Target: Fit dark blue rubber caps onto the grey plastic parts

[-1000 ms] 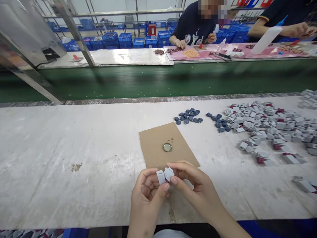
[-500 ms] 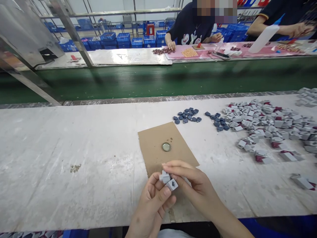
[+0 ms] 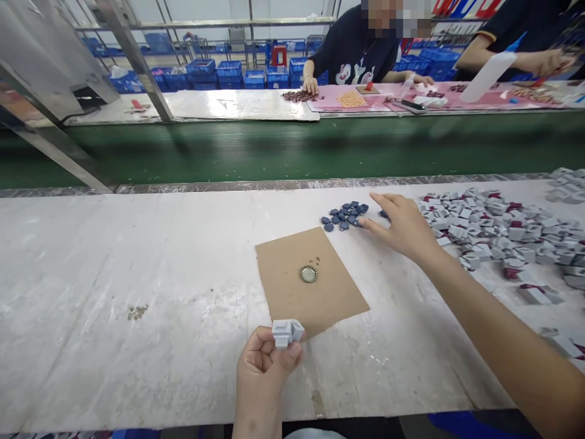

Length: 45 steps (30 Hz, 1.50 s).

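My left hand (image 3: 265, 363) holds a small grey plastic housing (image 3: 286, 332) between thumb and fingers, just off the near corner of a brown cardboard sheet (image 3: 292, 292). My right hand (image 3: 402, 225) is stretched out far to the right with its fingers spread, its fingertips at a small heap of dark blue plastic pieces (image 3: 345, 215). It holds nothing that I can see. A metal bottle cap (image 3: 309, 274) lies on the cardboard, with a few tiny brown bits beside it.
A large heap of grey housings (image 3: 498, 228), some with dark red parts, covers the right of the white table (image 3: 137, 274). A green conveyor belt (image 3: 274, 146) runs behind it. Across the belt, two people work over a pink mat (image 3: 379, 97).
My right hand let go of the grey housing and reached out right to the blue pieces. The left hand kept the housing and sank a little toward me.
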Each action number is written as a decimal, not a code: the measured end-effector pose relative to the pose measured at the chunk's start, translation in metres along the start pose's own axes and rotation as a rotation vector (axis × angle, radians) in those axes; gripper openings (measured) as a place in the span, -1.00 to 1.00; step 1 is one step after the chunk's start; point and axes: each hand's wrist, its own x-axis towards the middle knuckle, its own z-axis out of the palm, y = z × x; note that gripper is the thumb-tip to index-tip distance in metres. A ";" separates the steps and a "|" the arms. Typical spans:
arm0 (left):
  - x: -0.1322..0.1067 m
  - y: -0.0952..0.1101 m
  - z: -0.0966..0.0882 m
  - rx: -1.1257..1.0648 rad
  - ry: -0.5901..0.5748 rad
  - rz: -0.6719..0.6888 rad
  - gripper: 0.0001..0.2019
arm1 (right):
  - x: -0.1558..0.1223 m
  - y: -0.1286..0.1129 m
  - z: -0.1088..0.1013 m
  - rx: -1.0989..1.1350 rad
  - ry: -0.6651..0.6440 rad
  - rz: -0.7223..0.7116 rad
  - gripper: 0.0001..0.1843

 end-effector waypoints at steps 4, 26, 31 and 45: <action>-0.001 0.004 0.004 -0.067 0.064 -0.020 -0.67 | 0.022 0.012 0.017 -0.025 -0.149 -0.206 -0.55; 0.008 0.008 -0.005 -0.065 0.037 0.017 -0.62 | -0.052 -0.082 -0.029 1.013 -0.351 0.330 -0.75; 0.011 0.006 -0.009 -0.065 0.012 0.013 -0.63 | -0.053 -0.091 -0.028 1.168 -0.493 0.376 -0.73; 0.011 0.008 -0.010 -0.100 -0.012 -0.013 -0.65 | -0.053 -0.107 -0.012 0.822 -0.338 0.164 -0.79</action>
